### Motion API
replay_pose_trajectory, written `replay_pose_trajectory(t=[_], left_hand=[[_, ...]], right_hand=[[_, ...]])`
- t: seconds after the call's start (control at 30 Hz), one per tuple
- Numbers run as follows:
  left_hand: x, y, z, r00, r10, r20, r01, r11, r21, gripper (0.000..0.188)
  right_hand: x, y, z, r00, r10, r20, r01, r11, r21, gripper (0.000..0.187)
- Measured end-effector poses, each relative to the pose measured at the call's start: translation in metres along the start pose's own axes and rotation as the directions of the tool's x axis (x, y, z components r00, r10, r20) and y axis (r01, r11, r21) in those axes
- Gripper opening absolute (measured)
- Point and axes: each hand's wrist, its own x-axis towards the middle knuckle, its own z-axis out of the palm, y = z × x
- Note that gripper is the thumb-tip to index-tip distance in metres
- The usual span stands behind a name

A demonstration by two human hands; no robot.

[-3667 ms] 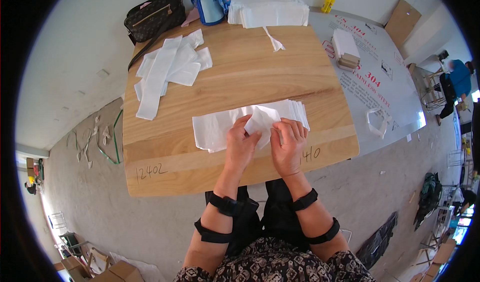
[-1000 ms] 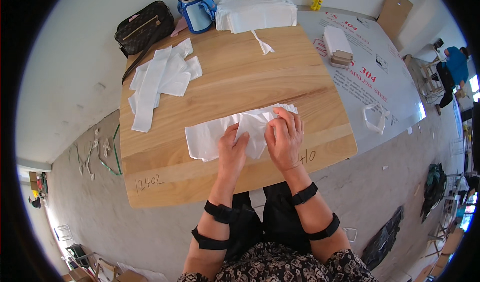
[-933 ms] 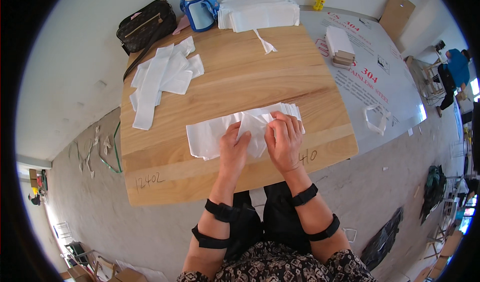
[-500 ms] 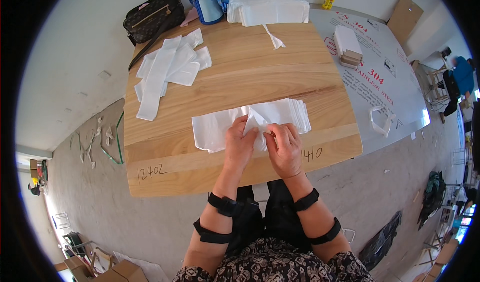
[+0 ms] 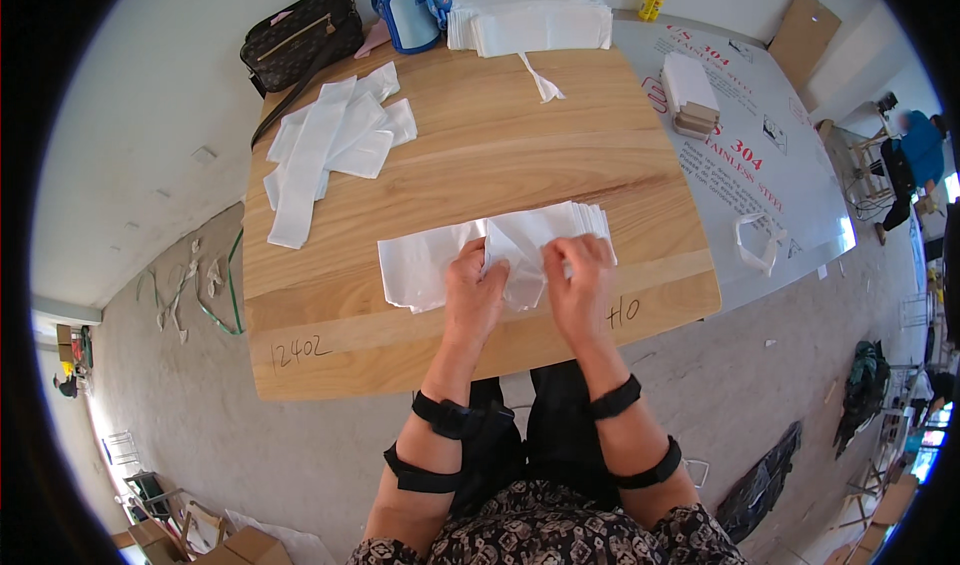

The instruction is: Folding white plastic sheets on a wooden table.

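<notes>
A layered stack of thin, glossy white sheets (image 5: 425, 265) lies crosswise near the table's front edge, its right end fanned into several layers. My left hand (image 5: 473, 290) pinches a raised fold of the top sheet between thumb and fingers, near the stack's middle. Just to its right, my right hand (image 5: 582, 287) rests over the stack with thumb and curled fingers closed at the sheet's edge. What lies between those right fingertips is too small to make out. Between both hands the top sheet bends upward and hangs over the stack's front edge.
Loose white strips (image 5: 312, 165) overlap at the table's left. At the back are a dark brown bag (image 5: 300, 40), a blue bottle (image 5: 410, 20) and a white stack (image 5: 530, 25). A metal-sheet-covered surface on the right holds a white block-shaped stack (image 5: 690, 90) and white loop (image 5: 757, 245).
My right hand has shifted slightly right and turned more upright, away from the left. The fold between my hands lies flatter and wider; my left hand keeps its pinch.
</notes>
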Motion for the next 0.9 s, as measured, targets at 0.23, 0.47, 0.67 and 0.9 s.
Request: replay_pose_trajectory(t=[0.23, 0.47, 0.67, 0.9], left_hand=[[0.001, -0.004, -0.002, 0.998, 0.052, 0.032, -0.054, 0.994, 0.091, 0.027], [0.001, -0.008, -0.002, 0.999, 0.034, 0.040, -0.035, 0.998, 0.043, 0.029], [0.000, -0.007, -0.004, 0.997, 0.063, 0.048, -0.068, 0.992, 0.104, 0.030], [0.000, -0.005, -0.003, 0.999, 0.025, 0.032, -0.027, 0.997, 0.070, 0.029]], right_hand=[[0.021, 0.029, 0.007, 1.000, 0.013, 0.025, -0.002, 0.915, -0.403, 0.009], [0.013, 0.028, 0.007, 0.986, -0.114, -0.122, 0.069, 0.945, -0.321, 0.011], [0.028, 0.029, 0.005, 0.998, -0.054, 0.025, 0.059, 0.918, -0.392, 0.012], [0.017, 0.027, 0.003, 0.973, -0.202, -0.110, 0.161, 0.941, -0.298, 0.016]])
